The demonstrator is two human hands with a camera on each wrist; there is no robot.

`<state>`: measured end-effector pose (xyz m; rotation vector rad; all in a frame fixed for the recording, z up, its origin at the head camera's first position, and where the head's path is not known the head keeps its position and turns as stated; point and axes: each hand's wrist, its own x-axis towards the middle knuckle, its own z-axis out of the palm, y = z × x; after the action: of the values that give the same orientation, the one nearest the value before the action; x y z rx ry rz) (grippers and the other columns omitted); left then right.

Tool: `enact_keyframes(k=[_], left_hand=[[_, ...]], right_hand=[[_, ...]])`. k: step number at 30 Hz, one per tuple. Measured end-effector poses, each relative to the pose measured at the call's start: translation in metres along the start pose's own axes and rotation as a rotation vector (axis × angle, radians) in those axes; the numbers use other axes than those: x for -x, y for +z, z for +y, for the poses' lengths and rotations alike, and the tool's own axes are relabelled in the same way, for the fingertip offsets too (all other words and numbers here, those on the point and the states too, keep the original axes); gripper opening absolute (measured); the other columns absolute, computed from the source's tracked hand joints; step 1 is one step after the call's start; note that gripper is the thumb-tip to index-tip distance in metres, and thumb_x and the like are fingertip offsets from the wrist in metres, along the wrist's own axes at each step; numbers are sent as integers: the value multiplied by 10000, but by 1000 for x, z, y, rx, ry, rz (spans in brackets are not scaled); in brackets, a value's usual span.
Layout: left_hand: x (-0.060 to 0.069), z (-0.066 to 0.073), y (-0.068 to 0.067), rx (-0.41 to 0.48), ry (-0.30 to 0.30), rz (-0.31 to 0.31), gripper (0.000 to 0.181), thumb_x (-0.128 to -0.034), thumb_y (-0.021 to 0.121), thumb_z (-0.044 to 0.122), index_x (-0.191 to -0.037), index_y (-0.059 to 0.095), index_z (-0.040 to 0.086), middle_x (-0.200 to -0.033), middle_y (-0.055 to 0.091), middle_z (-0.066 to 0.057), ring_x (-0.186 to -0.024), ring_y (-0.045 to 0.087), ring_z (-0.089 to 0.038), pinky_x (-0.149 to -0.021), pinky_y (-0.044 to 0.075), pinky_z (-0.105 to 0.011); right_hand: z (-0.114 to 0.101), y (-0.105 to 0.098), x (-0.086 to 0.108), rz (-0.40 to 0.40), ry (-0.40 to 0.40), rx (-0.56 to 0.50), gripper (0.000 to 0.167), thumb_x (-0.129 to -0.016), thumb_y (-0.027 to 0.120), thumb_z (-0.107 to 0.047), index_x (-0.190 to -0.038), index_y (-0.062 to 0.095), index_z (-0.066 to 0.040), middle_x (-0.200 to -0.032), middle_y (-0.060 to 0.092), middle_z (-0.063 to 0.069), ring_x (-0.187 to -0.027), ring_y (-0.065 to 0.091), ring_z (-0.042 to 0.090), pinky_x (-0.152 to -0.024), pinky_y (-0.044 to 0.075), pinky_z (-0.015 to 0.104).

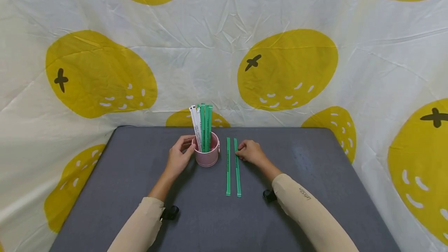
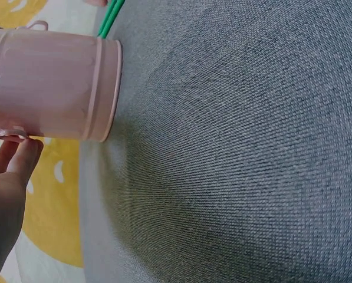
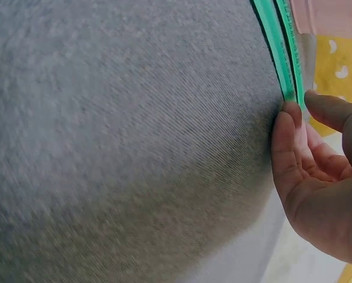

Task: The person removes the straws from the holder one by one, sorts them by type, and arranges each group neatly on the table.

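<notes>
A white cloth (image 1: pixel 199 69) printed with large yellow fruit hangs behind a dark grey table (image 1: pixel 217 224), over which two beige-sleeved arms reach. The left hand (image 1: pixel 180 154), thumb and fingers parted, rests its fingertips against the side of an upright pink bucket (image 1: pixel 207 159), while the right hand (image 1: pixel 250 151), held narrow, pinches the right-hand green stick (image 1: pixel 238 174) of two lying side by side on the table. Its mate, the left-hand green stick (image 1: pixel 228 166), lies between it and the bucket, which holds more green sticks (image 1: pixel 207 123) and some white sticks (image 1: pixel 196 123).
</notes>
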<state>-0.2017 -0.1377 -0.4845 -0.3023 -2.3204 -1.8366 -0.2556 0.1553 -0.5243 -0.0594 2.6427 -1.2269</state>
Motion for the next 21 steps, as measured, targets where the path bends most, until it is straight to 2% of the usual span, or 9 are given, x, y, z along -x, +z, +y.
enact_keyframes(k=[9, 16, 21], left_hand=[[0, -4, 0, -2, 31, 0, 345, -993, 648, 11, -1311, 583, -105, -1285, 622, -360, -1184, 621, -528, -1056, 439, -676], [0, -2, 1, 3, 26, 1, 338, -987, 647, -11, -1306, 590, -106, -1285, 624, -358, -1184, 620, -532, -1062, 452, -651], [-1, -1, 1, 26, 27, 2, 336, -980, 645, -33, -1297, 586, -126, -1283, 612, -381, -1187, 606, -560, -1060, 447, -651]], right_hand=[[-13, -20, -8, -1, -74, -10, 192, -925, 775, -167, -1049, 718, -32, -887, 767, 84, -676, 685, 146, -605, 556, 281], [-38, -31, -16, 8, -173, -44, 260, -944, 755, -197, -1125, 718, -13, -986, 774, 130, -742, 686, 133, -673, 559, 268], [-58, -30, -21, 6, -191, -83, 262, -962, 741, -244, -1135, 707, -50, -1010, 761, 114, -793, 690, 181, -708, 562, 272]])
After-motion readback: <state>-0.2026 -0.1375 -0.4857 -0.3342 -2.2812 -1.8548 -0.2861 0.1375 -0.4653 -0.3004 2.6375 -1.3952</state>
